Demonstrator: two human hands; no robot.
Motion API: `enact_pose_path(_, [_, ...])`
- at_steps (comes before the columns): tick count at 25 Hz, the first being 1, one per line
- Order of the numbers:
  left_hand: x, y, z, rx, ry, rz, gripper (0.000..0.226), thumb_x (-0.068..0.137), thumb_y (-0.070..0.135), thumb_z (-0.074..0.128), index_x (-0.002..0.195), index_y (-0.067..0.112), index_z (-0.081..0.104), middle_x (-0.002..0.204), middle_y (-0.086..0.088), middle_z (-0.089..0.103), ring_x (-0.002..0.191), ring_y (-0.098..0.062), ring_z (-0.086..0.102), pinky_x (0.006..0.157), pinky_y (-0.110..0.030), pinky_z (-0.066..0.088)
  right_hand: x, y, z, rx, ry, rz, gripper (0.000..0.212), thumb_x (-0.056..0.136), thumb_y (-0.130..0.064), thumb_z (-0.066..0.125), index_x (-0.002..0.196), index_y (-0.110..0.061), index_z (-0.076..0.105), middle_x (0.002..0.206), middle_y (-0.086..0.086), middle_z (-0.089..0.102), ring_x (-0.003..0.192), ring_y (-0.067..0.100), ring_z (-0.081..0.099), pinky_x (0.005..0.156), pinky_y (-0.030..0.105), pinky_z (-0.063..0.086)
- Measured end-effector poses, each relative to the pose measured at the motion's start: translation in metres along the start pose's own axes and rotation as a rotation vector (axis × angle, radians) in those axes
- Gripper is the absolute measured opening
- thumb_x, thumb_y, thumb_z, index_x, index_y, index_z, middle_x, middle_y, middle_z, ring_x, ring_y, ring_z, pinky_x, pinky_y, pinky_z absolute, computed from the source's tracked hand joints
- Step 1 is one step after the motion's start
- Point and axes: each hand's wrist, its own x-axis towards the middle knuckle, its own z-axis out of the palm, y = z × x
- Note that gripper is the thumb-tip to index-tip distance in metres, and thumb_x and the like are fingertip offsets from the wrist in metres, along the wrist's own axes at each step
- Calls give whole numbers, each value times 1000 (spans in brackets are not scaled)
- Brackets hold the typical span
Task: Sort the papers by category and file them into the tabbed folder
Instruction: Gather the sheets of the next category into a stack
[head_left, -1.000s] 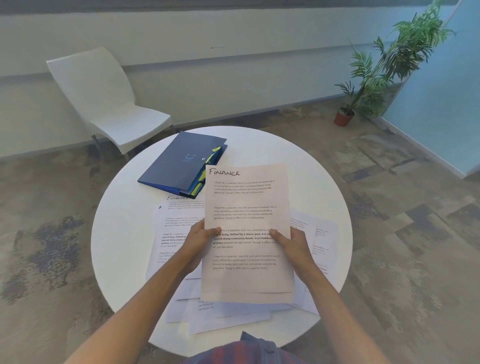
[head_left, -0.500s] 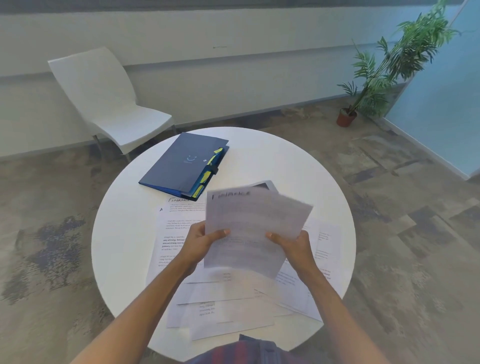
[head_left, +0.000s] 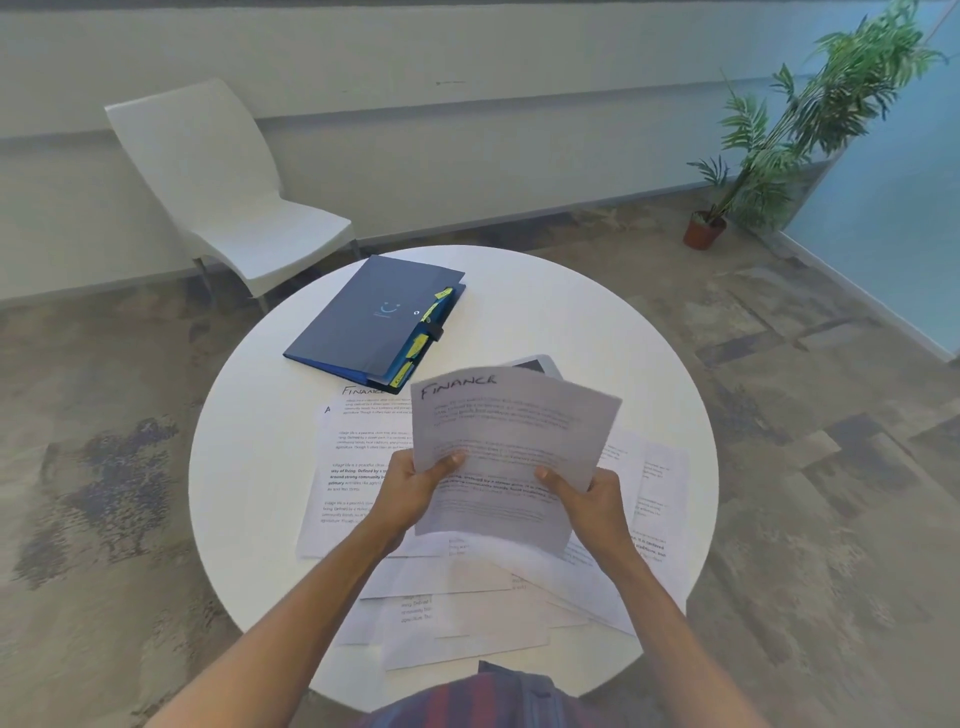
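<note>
Since a second ago the held sheet (head_left: 511, 447) has gone from upright to tipped clockwise, top corner now swung right; barely changed from half a second ago. Sheet headed "FINANCE" in handwriting, body text blurred, held up above the table (head_left: 597, 332) over the loose pile. Left hand (head_left: 415, 488) pinches its left edge, thumb on the front; right hand (head_left: 589, 501) pinches the lower right edge, thumb on the front, fingers behind. Under and around the hands, loose papers (head_left: 358, 467) lie spread and overlapping on the near half of the table; one at left also reads "FINANCE" at its top, partly covered by the folder corner. Blue folder (head_left: 371, 314) lies closed on the far left part of the table, yellow tabs (head_left: 418, 345) sticking out along its right edge, well apart from the held sheet. Grey flat thing (head_left: 537, 362) peeks out just behind the sheet's top edge, cannot tell what. White chair (head_left: 228, 197) beyond the table at left, potted plant (head_left: 779, 140) at far right on the floor.
</note>
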Motion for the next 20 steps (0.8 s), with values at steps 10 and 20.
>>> enact_pose_path(10, [30, -7, -17, -37, 20, -319, 22, 94, 28, 63, 104, 11, 71, 97, -8, 77, 90, -27, 73, 85, -41, 57, 17, 9, 3, -177, 110, 13, 20, 92, -22, 69, 109, -13, 74, 101, -6, 76, 97, 13, 71, 88, 33, 56])
enact_pose_path(20, [57, -90, -84, 1285, 117, -271, 82, 90, 65, 44, 155, 30, 9, 164, -9, -3, 150, -32, -10, 118, -54, 4, 45, 12, -19, -199, 223, 110, 21, 94, -19, 66, 111, -9, 73, 101, -1, 72, 96, 18, 66, 71, 18, 45])
